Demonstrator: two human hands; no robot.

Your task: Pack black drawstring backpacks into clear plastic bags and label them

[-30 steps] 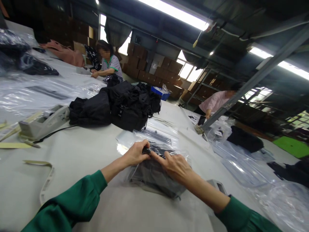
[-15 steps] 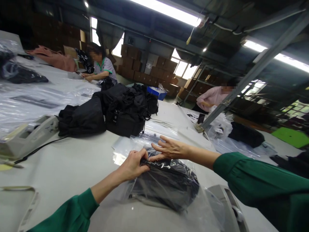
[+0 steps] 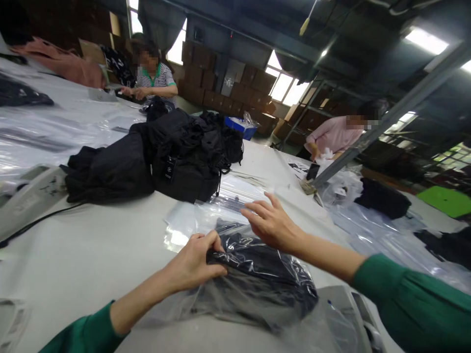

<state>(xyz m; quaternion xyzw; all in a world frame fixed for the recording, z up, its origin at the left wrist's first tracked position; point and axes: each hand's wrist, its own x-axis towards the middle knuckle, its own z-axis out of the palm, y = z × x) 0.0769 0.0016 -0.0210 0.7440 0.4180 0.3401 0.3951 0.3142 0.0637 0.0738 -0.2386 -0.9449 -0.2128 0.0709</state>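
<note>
A folded black fabric item in a clear plastic bag [image 3: 265, 277] lies on the white table in front of me. My left hand [image 3: 200, 260] pinches the bagged bundle at its left end, thumb below and fingers above. Over the bundle's far edge hovers my right hand [image 3: 272, 223], its fingers spread and holding nothing. Just beyond them, flat clear plastic bags [image 3: 228, 196] lie in a stack. What exactly the black item is, the plastic and folds hide.
A heap of black drawstring bags [image 3: 184, 157] stands ahead to the left. Grey tape dispensers sit at the left [image 3: 35, 196] and near right [image 3: 346, 314]. A slanted metal post [image 3: 382, 122] rises at right. Two people work across the table; a blue bin [image 3: 241, 128] stands between them.
My right hand has lifted off the bag and moved right, fingers spread. My left hand keeps its pinch on the bundle's left end. The view has shifted slightly.
</note>
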